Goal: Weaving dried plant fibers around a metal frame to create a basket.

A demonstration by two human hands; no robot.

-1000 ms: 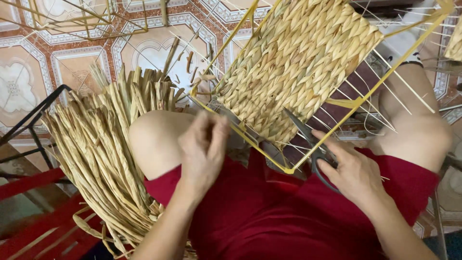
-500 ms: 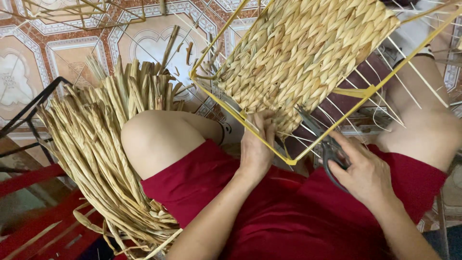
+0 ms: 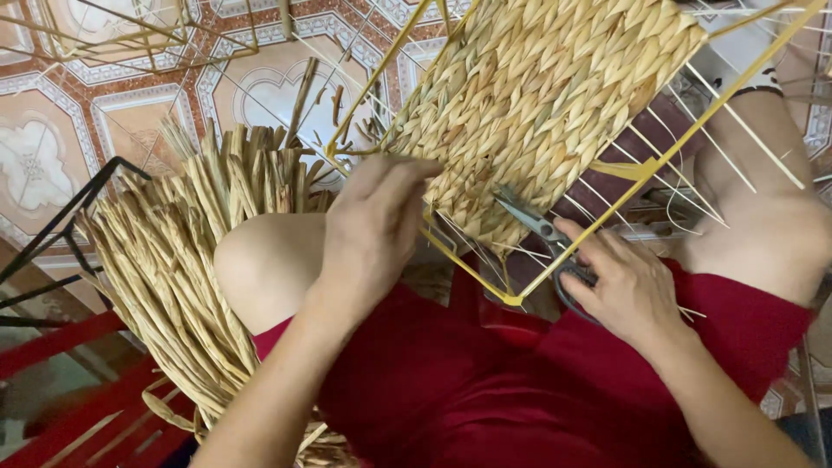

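A yellow wire frame (image 3: 472, 269) partly filled with woven straw panel (image 3: 537, 104) rests tilted across my lap, over red shorts. My left hand (image 3: 368, 230) lies with fingers together on the frame's lower left edge, touching the weave; I see nothing held in it. My right hand (image 3: 624, 286) grips grey scissors (image 3: 533, 221), whose blades point up-left against the bottom edge of the weave. A thick bundle of dried straw strands (image 3: 191, 251) lies over my left knee, left of the left hand.
Patterned floor tiles (image 3: 52, 165) lie beyond the straw. A black metal frame (image 3: 65, 225) and red bars (image 3: 52, 342) stand at the left. More thin yellow wire frames (image 3: 130, 35) sit at the top left. Bare wires (image 3: 737, 139) stick out right of the weave.
My left hand moved up and left from the frame's bottom edge to its left edge. The view has come closer; the right hand stays on the scissors.
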